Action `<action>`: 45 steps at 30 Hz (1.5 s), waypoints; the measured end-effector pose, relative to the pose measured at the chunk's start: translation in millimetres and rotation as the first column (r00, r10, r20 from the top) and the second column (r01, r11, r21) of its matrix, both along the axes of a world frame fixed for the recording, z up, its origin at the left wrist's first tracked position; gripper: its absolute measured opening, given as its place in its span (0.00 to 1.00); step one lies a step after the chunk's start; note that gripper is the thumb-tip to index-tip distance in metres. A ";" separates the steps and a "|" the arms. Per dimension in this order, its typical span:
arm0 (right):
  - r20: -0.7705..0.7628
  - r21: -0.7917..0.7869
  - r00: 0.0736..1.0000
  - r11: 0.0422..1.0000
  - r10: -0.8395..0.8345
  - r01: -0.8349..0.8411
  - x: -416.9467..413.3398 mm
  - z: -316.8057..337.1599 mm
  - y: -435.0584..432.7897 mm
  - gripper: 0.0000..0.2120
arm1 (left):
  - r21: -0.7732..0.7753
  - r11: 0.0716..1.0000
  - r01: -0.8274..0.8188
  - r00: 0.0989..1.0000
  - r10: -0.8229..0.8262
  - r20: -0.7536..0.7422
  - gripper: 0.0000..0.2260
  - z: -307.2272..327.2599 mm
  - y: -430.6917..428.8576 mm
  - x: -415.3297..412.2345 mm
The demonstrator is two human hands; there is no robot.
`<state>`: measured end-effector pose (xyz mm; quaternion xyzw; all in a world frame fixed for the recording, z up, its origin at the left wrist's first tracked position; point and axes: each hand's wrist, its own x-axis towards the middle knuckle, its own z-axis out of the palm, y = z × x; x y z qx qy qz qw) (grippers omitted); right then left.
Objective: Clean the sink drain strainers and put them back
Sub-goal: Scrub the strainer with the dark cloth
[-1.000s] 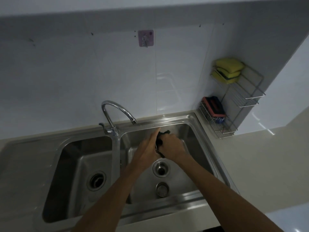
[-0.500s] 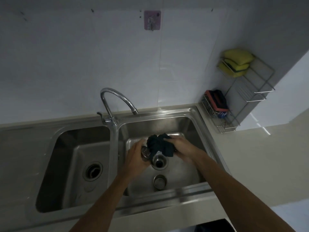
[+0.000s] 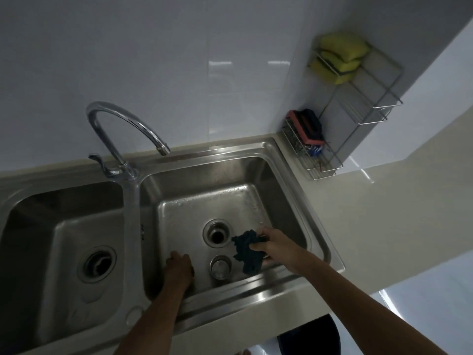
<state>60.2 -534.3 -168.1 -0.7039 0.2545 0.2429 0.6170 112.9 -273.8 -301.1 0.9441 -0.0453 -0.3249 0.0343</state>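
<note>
My right hand (image 3: pixel 275 245) grips a crumpled dark cloth (image 3: pixel 247 253) low over the right basin, just right of its open drain hole (image 3: pixel 217 235). One metal drain strainer (image 3: pixel 220 267) stands on the basin floor in front of that hole. At the basin's front-left floor, my left hand (image 3: pixel 179 270) is curled palm-down over a second strainer. Only a dark edge (image 3: pixel 192 272) of that strainer shows by the fingers. The left basin's drain (image 3: pixel 97 263) has a dark fitting in it.
The steel double sink (image 3: pixel 286 275) is set in a pale counter. A curved faucet (image 3: pixel 122 129) arches over the divider towards the right basin. A wire rack (image 3: pixel 358 119) at the back right holds yellow sponges (image 3: pixel 337 57) and a red-and-dark scrubber (image 3: pixel 307 131).
Both hands have parted and dropped towards the basin floor. The left went to the front left with the strainer, the right moved right with the cloth. The drain hole is now uncovered.
</note>
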 end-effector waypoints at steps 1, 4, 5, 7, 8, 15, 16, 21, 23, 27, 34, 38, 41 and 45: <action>-0.004 -0.002 1.000 1.000 -0.004 0.004 0.2 -2.7 -1.7 0.07 | 0.024 1.000 0.021 1.000 -0.020 -0.018 0.18 -3.9 0.7 -0.8; -0.016 -0.003 1.000 1.000 -0.012 0.012 0.1 -9.0 -4.2 0.07 | 0.063 0.996 0.069 0.994 -0.063 -0.085 0.18 -9.5 0.2 -2.9; -0.016 0.001 1.000 1.000 -0.016 0.016 0.4 -10.3 -3.9 0.07 | 0.067 0.994 0.085 0.993 -0.079 -0.087 0.18 -9.8 -0.2 -1.4; -0.012 0.012 1.000 1.000 -0.016 0.016 1.5 -13.1 -3.4 0.06 | 0.080 0.992 0.095 0.993 -0.088 -0.081 0.19 -6.9 -1.9 2.9; -0.010 0.020 1.000 1.000 -0.017 0.018 2.1 -14.4 -2.8 0.07 | 0.103 0.990 0.099 0.993 -0.091 -0.079 0.21 -5.0 -4.1 5.7; -0.017 0.047 0.999 0.998 -0.037 0.038 3.2 -16.9 -4.7 0.09 | 0.041 0.864 0.502 0.864 -0.504 0.022 0.34 -5.2 -58.0 18.4; -0.021 0.043 0.999 0.998 -0.035 0.036 2.9 -17.1 -6.8 0.10 | 0.029 0.840 0.542 0.840 -0.543 -0.001 0.31 -8.1 -65.8 17.3; -0.011 0.060 0.998 0.996 -0.070 0.070 3.2 -18.3 -19.5 0.12 | -0.046 0.845 0.533 0.844 -0.535 -0.046 0.25 -13.5 -75.4 13.7; 0.005 0.046 0.996 0.995 -0.084 0.084 4.0 -15.6 -20.3 0.11 | -0.275 0.900 0.338 0.930 -0.364 -0.050 0.28 3.5 -77.6 17.6; 0.090 -0.030 0.988 0.991 -0.124 0.127 10.3 -3.5 -13.5 0.08 | -0.735 0.619 -0.277 0.959 0.129 -0.253 0.16 64.4 -85.7 26.3; 0.316 -0.226 0.946 0.964 -0.067 0.144 34.1 49.5 -2.3 0.09 | -0.303 -0.099 -0.948 0.264 0.285 -0.921 0.29 133.2 -68.5 34.2; 0.451 -0.555 0.864 0.828 0.222 0.076 33.4 62.1 32.3 0.08 | -0.271 -0.288 -0.918 0.263 0.066 -0.962 0.29 170.8 -89.3 23.7; 0.551 -0.605 0.786 0.784 0.281 0.143 43.9 71.1 41.7 0.06 | -0.278 -0.359 -0.891 0.274 0.063 -0.960 0.27 186.9 -100.9 16.2; 0.529 -0.617 0.823 0.760 0.209 0.204 58.3 89.3 19.6 0.08 | -0.347 -0.337 -0.875 0.291 0.205 -0.934 0.23 202.7 -102.6 17.9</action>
